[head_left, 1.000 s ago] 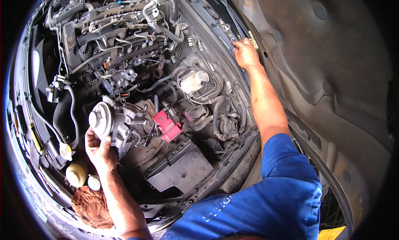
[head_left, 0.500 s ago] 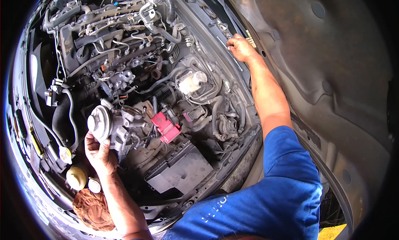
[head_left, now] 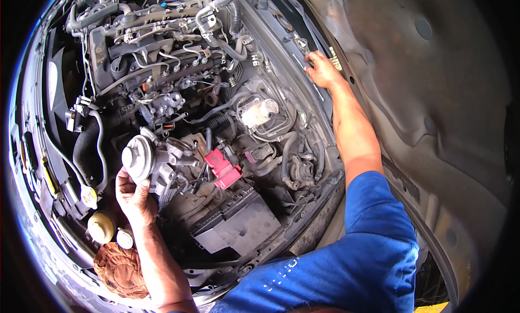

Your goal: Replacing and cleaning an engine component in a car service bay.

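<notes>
The domed part is held on the near side of the engine, just left of the red cover and beyond the black box. Its near rim is clamped between the thumb and fingers of the left hand. It could be dropped if that one-sided grip were to slip, since the body juts out to the right and is not steadied by the other hand. If it were twisted, the red cover could be knocked.

The dome is pointed left and partly upward; the long axis is laid roughly left to right, with the body's far end turned toward the red cover.

Farther out, the right hand is stretched over the ledge, beside some metal pieces. Its fingers are curled, but whether anything is pinched cannot be told from this view. By a careless sweep, those pieces could be scattered.
</notes>
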{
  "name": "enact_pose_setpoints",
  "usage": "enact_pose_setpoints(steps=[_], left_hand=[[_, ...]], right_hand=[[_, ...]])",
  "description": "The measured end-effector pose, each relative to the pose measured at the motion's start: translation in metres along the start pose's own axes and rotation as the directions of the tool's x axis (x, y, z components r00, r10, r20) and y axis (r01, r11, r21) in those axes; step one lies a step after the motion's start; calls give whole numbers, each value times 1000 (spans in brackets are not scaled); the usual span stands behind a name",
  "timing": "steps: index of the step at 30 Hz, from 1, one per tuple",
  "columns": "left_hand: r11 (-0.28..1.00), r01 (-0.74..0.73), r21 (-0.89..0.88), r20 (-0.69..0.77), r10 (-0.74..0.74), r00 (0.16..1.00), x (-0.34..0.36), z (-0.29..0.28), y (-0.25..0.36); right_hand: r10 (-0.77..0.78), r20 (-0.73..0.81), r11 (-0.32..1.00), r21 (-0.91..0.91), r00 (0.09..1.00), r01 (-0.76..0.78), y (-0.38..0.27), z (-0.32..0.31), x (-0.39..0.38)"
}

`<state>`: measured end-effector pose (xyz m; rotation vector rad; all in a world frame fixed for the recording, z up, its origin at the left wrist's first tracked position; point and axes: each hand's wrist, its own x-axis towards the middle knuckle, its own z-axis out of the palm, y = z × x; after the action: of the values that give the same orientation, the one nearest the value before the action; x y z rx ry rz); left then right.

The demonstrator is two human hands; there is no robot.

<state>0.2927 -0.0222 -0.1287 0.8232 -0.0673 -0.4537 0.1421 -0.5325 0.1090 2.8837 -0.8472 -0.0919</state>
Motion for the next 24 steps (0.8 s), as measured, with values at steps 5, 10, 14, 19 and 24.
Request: enact_pose_setpoints(steps=[5,10,14,19,24], left_hand=[[1000,3,4,-3,-3,1000,-2,0,-1],[999,2,-45,-37,-4,999,-6,-2,4],[999,25,-20,-47,-26,999,-4,2,5],[996,39,-80,-29,-41,999,-2,6,6],[984,67,-163,-19,-71,997,-1,6,3]], right_hand=[[25,107,999,-51,994,-19,-15,-8,8],[-73,116,991,-106,991,85,-28,-5,24],[-147,-51,988,-65,988,143,-26,4,14],[1,-192,1000,-2,981,-2,-29,6,9],[-67,-213,723,663,975,195,-124,-4,-9]])
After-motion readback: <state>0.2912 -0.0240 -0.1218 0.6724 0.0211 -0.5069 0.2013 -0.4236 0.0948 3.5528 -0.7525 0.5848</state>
